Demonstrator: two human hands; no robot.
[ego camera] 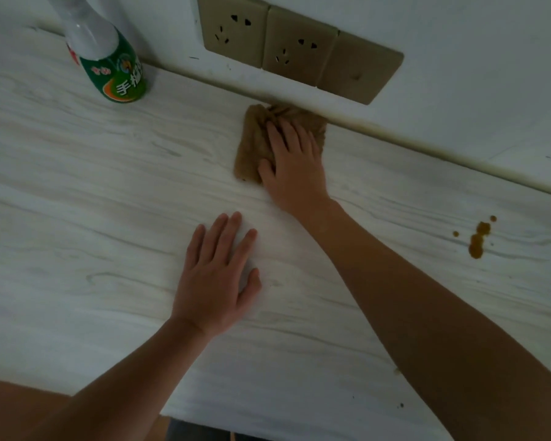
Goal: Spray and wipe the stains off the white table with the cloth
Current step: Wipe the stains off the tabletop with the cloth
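Far left: spray bottle (109, 58) standing at table (77, 186) back edge. Our left hand (217, 278) flat on tabletop, fingers straight, holding nothing. Then brown cloth (252, 144) bunched against back edge, our right hand (295, 163) pressing it flat-fingered. Still got brown stains (479, 238) near right edge.

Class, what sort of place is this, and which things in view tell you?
Probably a room in a home: a white wood-grain table against a wall, gold-coloured wall sockets just above it, and a household spray bottle standing by the wall.
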